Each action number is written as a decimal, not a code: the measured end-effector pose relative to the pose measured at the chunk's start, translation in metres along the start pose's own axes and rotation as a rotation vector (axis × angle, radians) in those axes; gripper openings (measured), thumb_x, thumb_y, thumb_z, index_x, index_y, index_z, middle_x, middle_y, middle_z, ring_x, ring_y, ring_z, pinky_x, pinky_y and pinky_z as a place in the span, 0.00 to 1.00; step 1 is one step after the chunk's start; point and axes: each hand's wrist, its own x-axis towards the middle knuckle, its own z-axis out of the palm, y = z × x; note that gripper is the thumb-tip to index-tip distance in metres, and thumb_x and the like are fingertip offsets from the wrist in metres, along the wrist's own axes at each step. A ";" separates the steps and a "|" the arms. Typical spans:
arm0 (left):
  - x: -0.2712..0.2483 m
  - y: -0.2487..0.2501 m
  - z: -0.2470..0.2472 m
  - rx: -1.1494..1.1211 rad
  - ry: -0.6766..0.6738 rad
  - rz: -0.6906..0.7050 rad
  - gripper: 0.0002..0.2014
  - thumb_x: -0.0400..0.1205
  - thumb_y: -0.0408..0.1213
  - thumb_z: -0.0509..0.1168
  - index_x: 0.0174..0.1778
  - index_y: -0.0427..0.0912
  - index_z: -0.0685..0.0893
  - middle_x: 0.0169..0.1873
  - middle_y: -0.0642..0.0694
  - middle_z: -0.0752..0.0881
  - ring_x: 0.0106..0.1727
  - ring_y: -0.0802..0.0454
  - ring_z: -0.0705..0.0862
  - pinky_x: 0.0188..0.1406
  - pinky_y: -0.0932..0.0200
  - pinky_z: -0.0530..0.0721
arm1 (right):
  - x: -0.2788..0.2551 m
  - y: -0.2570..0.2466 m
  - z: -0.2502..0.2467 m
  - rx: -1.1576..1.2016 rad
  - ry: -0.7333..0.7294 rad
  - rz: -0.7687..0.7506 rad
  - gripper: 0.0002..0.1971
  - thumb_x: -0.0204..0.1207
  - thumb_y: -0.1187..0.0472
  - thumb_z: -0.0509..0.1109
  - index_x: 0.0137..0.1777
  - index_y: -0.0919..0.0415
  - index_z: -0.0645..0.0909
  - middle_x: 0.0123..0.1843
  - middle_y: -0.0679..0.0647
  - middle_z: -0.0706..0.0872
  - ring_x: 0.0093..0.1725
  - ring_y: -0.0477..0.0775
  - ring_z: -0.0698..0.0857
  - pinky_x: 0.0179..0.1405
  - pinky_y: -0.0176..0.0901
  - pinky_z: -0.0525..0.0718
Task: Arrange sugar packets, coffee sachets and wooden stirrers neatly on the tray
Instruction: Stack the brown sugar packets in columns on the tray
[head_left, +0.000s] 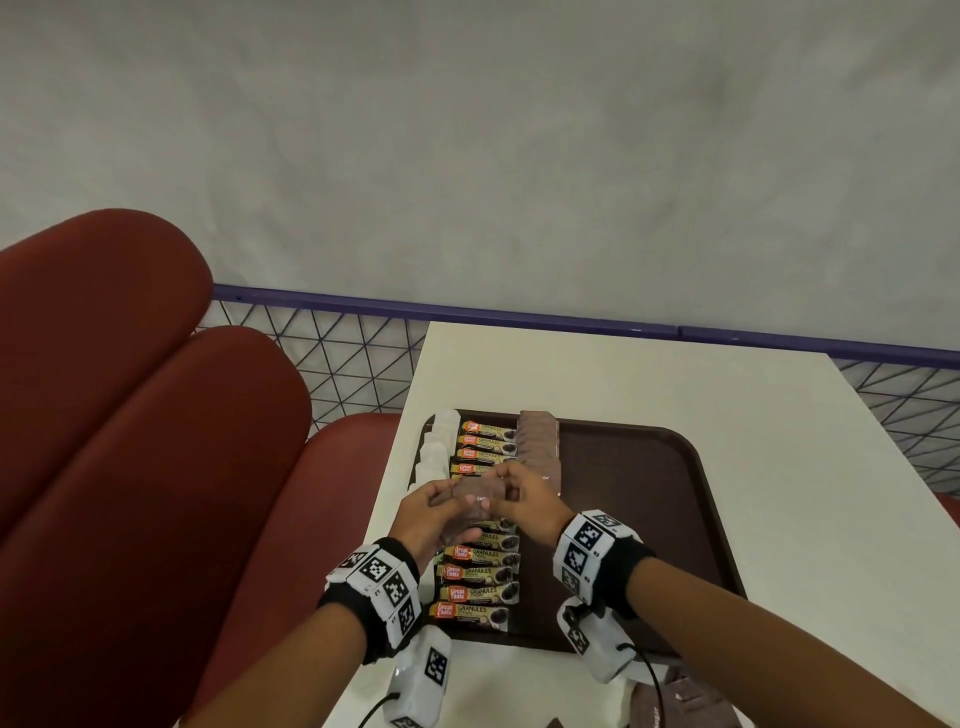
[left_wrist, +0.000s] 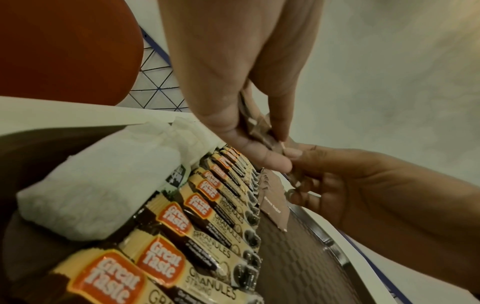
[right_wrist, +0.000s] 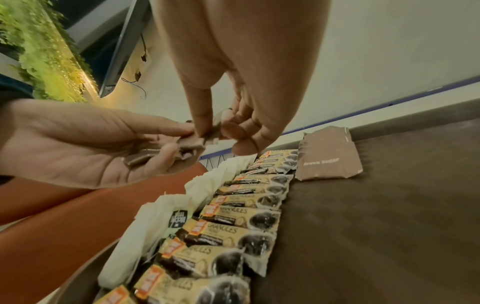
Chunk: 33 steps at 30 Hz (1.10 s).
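My left hand (head_left: 434, 512) cups a small bunch of brown sugar packets (head_left: 475, 501) above the dark brown tray (head_left: 649, 519). My right hand (head_left: 511, 491) pinches one packet (right_wrist: 211, 131) from that bunch with thumb and fingers. On the tray, a column of coffee sachets (head_left: 480, 571) runs front to back along the left. A row of brown sugar packets (head_left: 537, 444) lies beside the sachets at the far end. White wrapped items (head_left: 434, 457), perhaps stirrers, lie along the tray's left edge.
The tray sits on a white table (head_left: 623, 374). More brown packets (head_left: 670, 701) lie on the table near its front edge. A red padded seat (head_left: 130, 415) is to the left, a purple rail with wire mesh (head_left: 363, 348) behind.
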 end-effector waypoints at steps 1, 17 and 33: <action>0.000 0.001 0.000 -0.003 0.001 -0.002 0.13 0.77 0.22 0.66 0.56 0.34 0.78 0.47 0.36 0.86 0.40 0.47 0.89 0.32 0.57 0.89 | 0.001 -0.001 -0.001 -0.024 0.006 0.001 0.12 0.74 0.72 0.69 0.56 0.71 0.74 0.48 0.57 0.81 0.47 0.52 0.82 0.45 0.34 0.82; 0.002 0.005 -0.015 -0.007 0.094 0.015 0.02 0.85 0.24 0.56 0.51 0.33 0.71 0.60 0.33 0.79 0.47 0.37 0.86 0.30 0.51 0.90 | -0.003 0.020 -0.068 -0.388 0.478 0.204 0.07 0.74 0.69 0.69 0.46 0.58 0.76 0.46 0.54 0.82 0.46 0.53 0.79 0.43 0.39 0.74; 0.009 0.006 -0.028 0.060 0.086 0.025 0.13 0.78 0.20 0.64 0.57 0.32 0.81 0.52 0.36 0.83 0.48 0.43 0.86 0.32 0.60 0.89 | 0.025 0.041 -0.055 -0.595 0.317 0.349 0.07 0.73 0.60 0.69 0.49 0.55 0.76 0.57 0.62 0.81 0.57 0.62 0.81 0.56 0.50 0.81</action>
